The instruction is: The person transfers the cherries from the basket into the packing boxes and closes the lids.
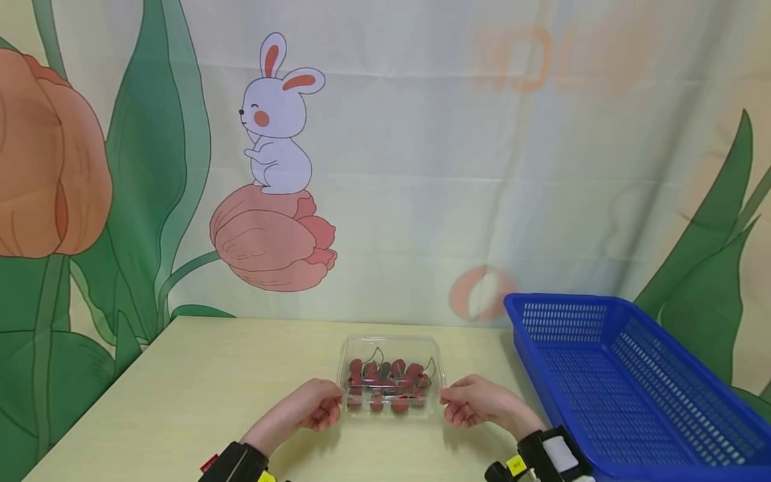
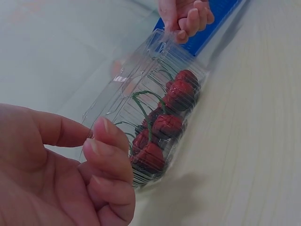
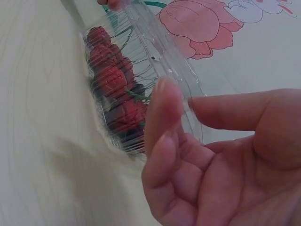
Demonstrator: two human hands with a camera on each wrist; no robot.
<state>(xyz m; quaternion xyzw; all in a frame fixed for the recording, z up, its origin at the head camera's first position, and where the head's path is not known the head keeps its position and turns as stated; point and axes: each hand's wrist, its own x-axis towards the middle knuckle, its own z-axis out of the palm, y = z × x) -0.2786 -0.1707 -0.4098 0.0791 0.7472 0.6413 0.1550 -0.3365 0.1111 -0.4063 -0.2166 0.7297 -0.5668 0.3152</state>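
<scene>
A clear plastic clamshell box (image 1: pixel 391 345) is in the middle of the head view, near the table's far half. Through its walls show several dark red cherries (image 1: pixel 399 404) with thin green stems. My left hand (image 1: pixel 316 405) pinches the left edge of the box between thumb and curled forefinger. At the opposite edge, my right hand (image 1: pixel 476 403) pinches the rim likewise, the other fingers curled in. Both wrist views show the ribbed side of the box (image 2: pixel 200 75) close above the tabletop; whether its base touches the table I cannot tell.
A big blue plastic basket (image 1: pixel 518 328) with perforated walls stands right of my right hand. The pale wooden table (image 1: pixel 181 375) ends at a printed cloth backdrop (image 1: pixel 409 167) showing a rabbit and tulips. Dark straps with cameras (image 1: pixel 557 455) sit on both wrists.
</scene>
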